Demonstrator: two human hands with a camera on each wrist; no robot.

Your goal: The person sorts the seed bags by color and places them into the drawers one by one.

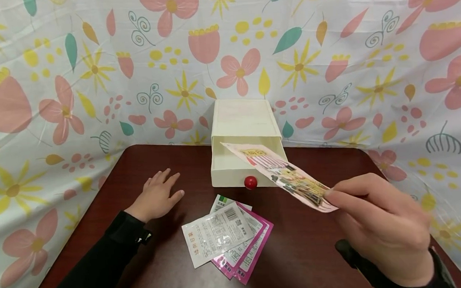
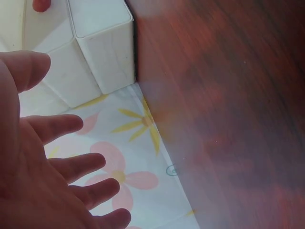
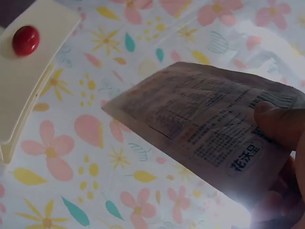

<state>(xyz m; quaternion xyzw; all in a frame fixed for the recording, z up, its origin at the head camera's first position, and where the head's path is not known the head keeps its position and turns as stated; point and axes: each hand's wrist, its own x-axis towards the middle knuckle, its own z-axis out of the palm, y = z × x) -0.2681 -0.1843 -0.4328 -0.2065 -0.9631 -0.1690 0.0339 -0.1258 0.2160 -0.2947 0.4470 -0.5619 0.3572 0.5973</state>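
My right hand [image 1: 383, 223] pinches one end of a flat printed packet [image 1: 287, 173], whose far tip overlaps the pulled-out drawer in the head view. The right wrist view shows the packet's text-covered back [image 3: 205, 119], with the thumb on it near a barcode. With fingers spread and nothing in it, my left hand [image 1: 157, 198] is over the table, left of the drawer. A white box [image 1: 242, 117] has its drawer [image 1: 232, 178] pulled out, with a red round knob [image 1: 250, 182] on the front. Several more packets [image 1: 219, 233] lie fanned in an overlapping pile before it.
The dark reddish-brown table [image 1: 299, 253] carries the box near its back edge. A flower-patterned cloth [image 1: 328, 69] hangs behind the table and along its sides, close behind the box.
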